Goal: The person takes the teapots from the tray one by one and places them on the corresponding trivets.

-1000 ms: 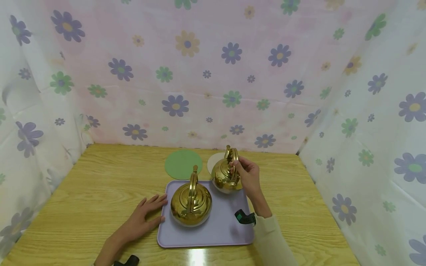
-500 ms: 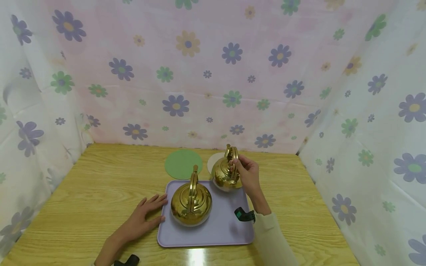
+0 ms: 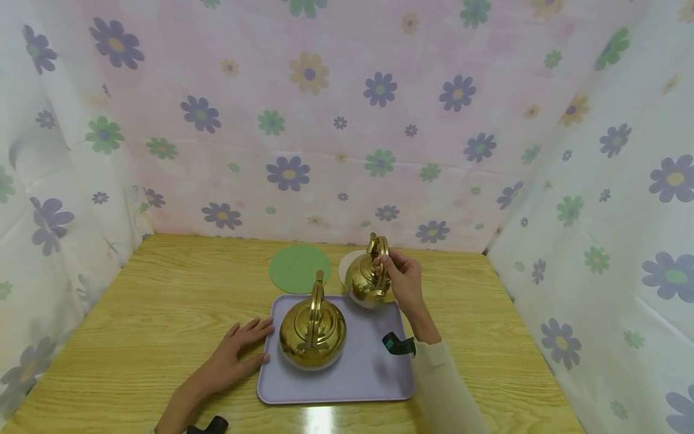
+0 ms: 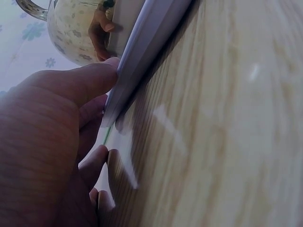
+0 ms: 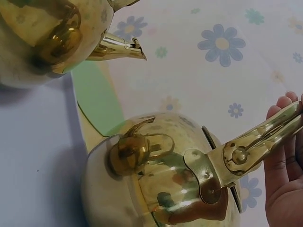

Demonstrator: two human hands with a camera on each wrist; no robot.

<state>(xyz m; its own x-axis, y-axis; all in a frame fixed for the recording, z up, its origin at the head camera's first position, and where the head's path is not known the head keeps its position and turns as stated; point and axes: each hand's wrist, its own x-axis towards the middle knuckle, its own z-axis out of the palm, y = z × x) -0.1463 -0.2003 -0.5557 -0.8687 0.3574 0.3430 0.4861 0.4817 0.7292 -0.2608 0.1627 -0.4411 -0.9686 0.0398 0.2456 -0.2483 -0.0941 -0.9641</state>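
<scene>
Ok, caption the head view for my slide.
Right hand lifts a small gold kettle by its handle over a lilac tray; left hand rests at the tray's edge.

The left hand [image 4: 42, 151] lies flat on the light wooden desk [image 4: 227, 132], its thumb touching the side edge of the pale lilac plastic tray [image 4: 147, 42]. On the tray, near this edge, stands a shiny golden metal kettle [image 4: 78, 33], mirroring the fingers.

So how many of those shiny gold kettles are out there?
2. One kettle stands on the lavender tray, near the left hand. The other kettle hangs by its handle from the right hand, over the tray's far edge.
</scene>
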